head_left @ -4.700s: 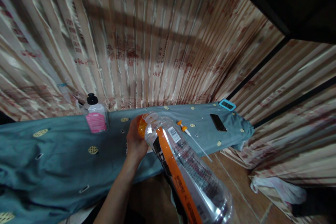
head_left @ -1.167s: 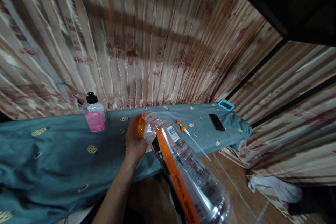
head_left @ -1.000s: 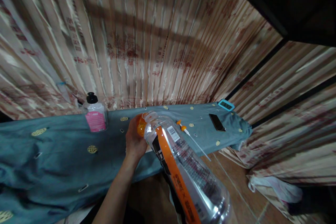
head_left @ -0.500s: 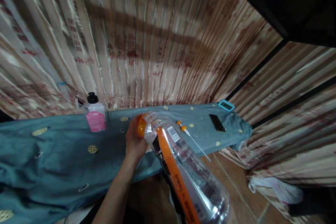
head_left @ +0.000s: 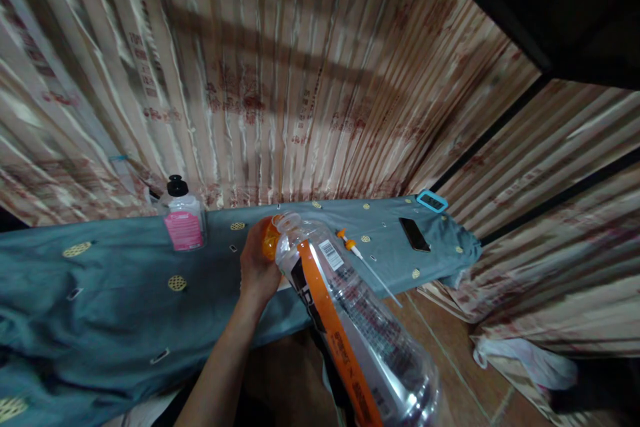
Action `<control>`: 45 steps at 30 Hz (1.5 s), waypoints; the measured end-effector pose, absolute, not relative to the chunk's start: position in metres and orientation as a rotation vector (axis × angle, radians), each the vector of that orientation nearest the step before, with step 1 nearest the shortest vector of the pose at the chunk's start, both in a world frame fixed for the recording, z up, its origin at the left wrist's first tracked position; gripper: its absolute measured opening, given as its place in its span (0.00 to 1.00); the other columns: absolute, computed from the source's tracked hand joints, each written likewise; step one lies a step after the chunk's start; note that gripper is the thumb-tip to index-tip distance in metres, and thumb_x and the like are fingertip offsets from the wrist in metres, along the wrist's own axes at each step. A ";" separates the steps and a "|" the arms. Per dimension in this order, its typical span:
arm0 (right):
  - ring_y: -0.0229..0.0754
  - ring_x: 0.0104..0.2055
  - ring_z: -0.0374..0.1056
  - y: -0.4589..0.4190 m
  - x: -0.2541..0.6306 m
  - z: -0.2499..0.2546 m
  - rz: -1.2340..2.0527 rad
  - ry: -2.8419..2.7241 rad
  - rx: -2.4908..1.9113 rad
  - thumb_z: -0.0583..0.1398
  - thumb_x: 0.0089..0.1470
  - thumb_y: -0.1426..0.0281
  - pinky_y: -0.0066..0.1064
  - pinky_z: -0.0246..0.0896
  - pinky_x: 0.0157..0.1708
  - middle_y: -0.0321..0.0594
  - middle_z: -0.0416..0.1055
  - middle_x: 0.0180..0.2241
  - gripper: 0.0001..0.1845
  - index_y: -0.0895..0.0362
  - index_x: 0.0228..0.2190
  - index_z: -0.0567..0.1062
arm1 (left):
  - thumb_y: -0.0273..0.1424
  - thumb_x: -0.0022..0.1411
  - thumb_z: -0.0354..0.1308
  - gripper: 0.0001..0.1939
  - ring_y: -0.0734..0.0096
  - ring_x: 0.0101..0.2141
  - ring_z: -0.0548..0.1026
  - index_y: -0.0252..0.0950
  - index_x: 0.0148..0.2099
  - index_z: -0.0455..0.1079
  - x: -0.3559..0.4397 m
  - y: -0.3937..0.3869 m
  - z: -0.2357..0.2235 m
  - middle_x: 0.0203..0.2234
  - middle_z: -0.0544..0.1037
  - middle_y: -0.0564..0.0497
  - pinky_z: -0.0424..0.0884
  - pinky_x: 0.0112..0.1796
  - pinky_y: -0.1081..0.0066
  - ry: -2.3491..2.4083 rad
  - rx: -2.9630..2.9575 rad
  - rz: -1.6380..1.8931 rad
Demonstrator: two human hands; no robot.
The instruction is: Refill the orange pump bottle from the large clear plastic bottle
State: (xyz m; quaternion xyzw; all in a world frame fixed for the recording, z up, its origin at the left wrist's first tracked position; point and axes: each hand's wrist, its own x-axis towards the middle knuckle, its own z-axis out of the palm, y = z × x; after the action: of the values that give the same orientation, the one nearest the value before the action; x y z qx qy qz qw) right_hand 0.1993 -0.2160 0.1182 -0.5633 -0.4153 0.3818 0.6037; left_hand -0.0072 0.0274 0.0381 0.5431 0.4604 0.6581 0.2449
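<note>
Left hand gripping a translucent orange container, a large clear plastic bottle tilted beside it.
The left hand [head_left: 257,263] is closed around the translucent orange container [head_left: 271,240] above the cloth-covered tabletop [head_left: 125,293]; the large clear plastic bottle with an orange-and-silver label [head_left: 350,320] slants neck-far, its mouth just right of the container, contact unclear. The right hand is out of sight, its state untellable. Right of the bottle lies an orange-and-white plastic pump with a long tube [head_left: 351,247]; far left stands a pink-labelled bottle with a black cap [head_left: 183,230].
</note>
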 end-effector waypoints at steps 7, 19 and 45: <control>0.56 0.58 0.91 -0.215 0.204 0.118 0.906 -0.981 -1.301 0.76 0.82 0.50 0.54 0.94 0.59 0.48 0.91 0.62 0.23 0.53 0.64 0.88 | 0.44 0.69 0.79 0.25 0.40 0.58 0.94 0.45 0.64 0.86 -0.010 0.025 0.041 0.57 0.94 0.41 0.93 0.62 0.45 1.258 1.489 1.769; 0.54 0.56 0.90 -0.216 0.208 0.117 0.895 -1.005 -1.291 0.76 0.83 0.50 0.50 0.94 0.55 0.48 0.90 0.62 0.23 0.52 0.65 0.88 | 0.46 0.70 0.78 0.26 0.39 0.58 0.94 0.44 0.65 0.85 -0.009 0.026 0.039 0.58 0.94 0.40 0.92 0.63 0.42 1.268 1.496 1.770; 0.55 0.56 0.92 -0.212 0.204 0.124 0.865 -1.063 -1.296 0.75 0.82 0.48 0.54 0.93 0.59 0.48 0.92 0.60 0.26 0.53 0.65 0.89 | 0.44 0.69 0.80 0.26 0.40 0.57 0.94 0.44 0.65 0.87 -0.008 0.030 0.032 0.57 0.94 0.41 0.93 0.62 0.44 1.223 1.484 1.819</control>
State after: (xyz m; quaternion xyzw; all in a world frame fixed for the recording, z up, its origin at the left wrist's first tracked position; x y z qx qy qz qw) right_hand 0.2038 -0.2119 0.1242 -0.5561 -0.4562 0.3711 0.5873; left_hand -0.0084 0.0299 0.0320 0.5436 0.4481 0.6662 0.2448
